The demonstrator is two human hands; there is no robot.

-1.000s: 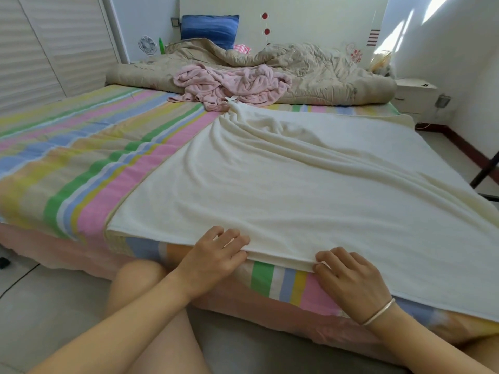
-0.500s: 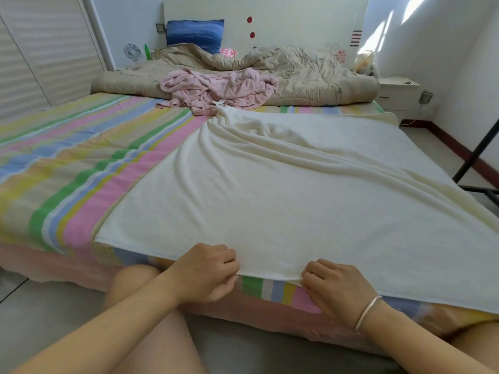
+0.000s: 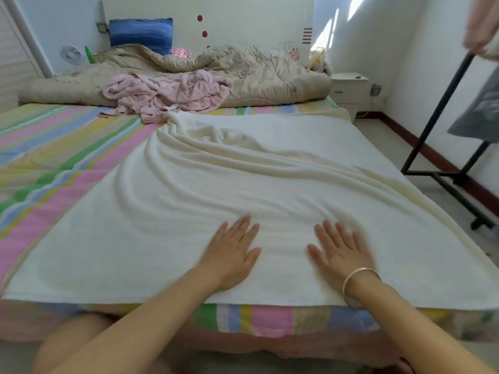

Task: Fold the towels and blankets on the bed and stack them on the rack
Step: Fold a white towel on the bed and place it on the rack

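Note:
A large cream blanket (image 3: 243, 171) lies spread over the near half of the striped bed (image 3: 54, 163), rippled with long diagonal folds. My left hand (image 3: 232, 252) rests flat on it near the front edge, fingers straight. My right hand (image 3: 340, 252), with a bangle on the wrist, lies flat on the blanket beside it, fingers spread. A crumpled pink towel (image 3: 167, 94) sits farther back, touching the blanket's far corner. Behind it a beige quilt (image 3: 243, 74) lies bunched across the head of the bed. The black metal rack (image 3: 442, 147) stands on the floor to the right.
A blue pillow (image 3: 140, 32) leans on the headboard. A white nightstand (image 3: 348, 90) stands right of the bed. Grey cloth (image 3: 480, 112) hangs on the rack. A small fan (image 3: 71, 54) sits at the back left corner.
Both hands let go of the blanket's front edge and moved forward onto its top, now lying flat. The view has shifted closer over the bed.

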